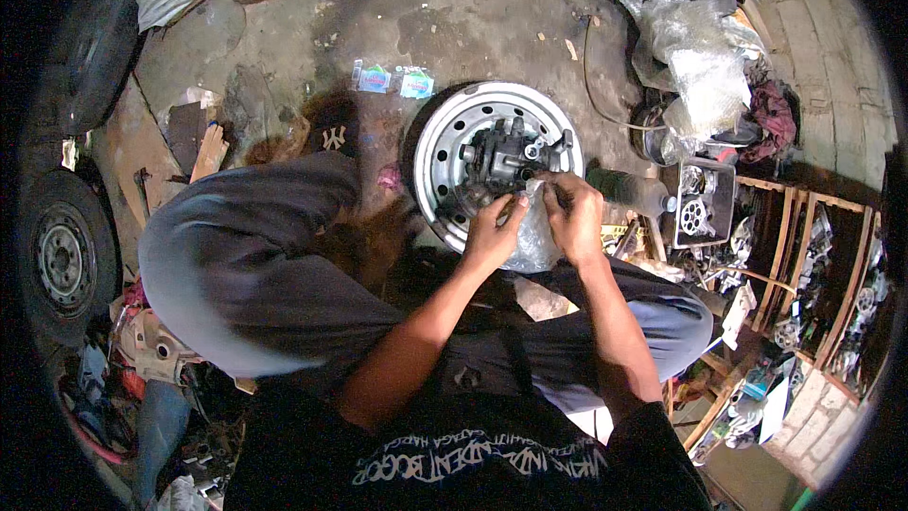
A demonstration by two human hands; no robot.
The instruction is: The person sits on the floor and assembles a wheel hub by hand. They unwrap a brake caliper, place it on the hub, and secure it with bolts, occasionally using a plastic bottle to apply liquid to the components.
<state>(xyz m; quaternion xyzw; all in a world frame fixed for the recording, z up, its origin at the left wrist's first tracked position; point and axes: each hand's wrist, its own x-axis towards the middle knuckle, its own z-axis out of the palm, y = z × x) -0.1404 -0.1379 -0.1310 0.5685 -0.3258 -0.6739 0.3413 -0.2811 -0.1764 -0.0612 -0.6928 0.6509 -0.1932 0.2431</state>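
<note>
Between my hands hangs a clear, crinkled plastic bag. The fingertips of my left hand pinch near its top left edge, and my right hand grips it at the upper right, closed. Whether anything lies inside the bag I cannot tell. Just beyond my fingers, a dark grey metal machine part with round ports rests on a silver wheel rim lying flat on the floor. The bag and my hands cover the rim's near right side.
A plastic bottle lies right of the rim, beside a grey bin of metal parts. Wooden shelves hold more parts. Two small packets lie beyond the rim. A wheel with a tyre stands far left, and my bent legs flank the work.
</note>
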